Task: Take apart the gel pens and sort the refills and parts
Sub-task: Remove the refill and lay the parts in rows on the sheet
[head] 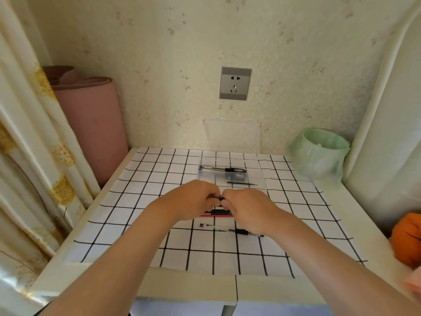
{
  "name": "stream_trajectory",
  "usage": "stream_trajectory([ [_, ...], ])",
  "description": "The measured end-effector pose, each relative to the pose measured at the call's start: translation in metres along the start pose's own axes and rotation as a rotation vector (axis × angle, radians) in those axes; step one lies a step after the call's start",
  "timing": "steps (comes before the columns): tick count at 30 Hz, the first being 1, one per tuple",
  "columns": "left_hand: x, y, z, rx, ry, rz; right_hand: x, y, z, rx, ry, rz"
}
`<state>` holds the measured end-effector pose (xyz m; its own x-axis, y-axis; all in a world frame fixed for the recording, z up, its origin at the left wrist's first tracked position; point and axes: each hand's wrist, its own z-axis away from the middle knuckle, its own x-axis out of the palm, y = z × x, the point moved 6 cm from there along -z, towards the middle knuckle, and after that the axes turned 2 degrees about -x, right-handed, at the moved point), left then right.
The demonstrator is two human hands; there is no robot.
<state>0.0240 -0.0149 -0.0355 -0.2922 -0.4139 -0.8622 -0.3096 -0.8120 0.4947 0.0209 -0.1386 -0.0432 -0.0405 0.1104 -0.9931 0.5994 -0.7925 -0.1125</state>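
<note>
Grid-patterned tabletop (141, 179), floral wallpaper (159, 65), wall socket (235, 83)

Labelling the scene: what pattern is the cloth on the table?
The cloth is white with black grid lines, best seen in head view.

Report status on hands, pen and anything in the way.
Left hand and right hand both grip one black pen, mostly hidden. Red and black pen parts lie beneath; clear pen nearer. Nothing blocks the clear box.

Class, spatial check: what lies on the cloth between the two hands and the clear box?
One thin black refill, loose on the checked cloth near the clear box; head view shows it.
</note>
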Motion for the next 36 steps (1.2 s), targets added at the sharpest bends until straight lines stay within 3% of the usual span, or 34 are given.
stream_trajectory([
  [9,0.000,-0.001,-0.002,-0.007,-0.014,-0.022,-0.003,0.008,0.004,0.014,-0.003,-0.128],
  [18,0.003,-0.019,-0.003,-0.160,-0.046,-0.093,0.011,0.049,0.019,0.273,-0.297,-0.201],
  [32,0.008,-0.009,-0.003,-0.113,-0.062,-0.078,0.016,0.051,0.017,0.223,-0.223,-0.223],
  [36,0.008,-0.009,-0.004,-0.110,-0.051,-0.099,0.005,0.045,0.013,0.193,-0.127,-0.214],
])
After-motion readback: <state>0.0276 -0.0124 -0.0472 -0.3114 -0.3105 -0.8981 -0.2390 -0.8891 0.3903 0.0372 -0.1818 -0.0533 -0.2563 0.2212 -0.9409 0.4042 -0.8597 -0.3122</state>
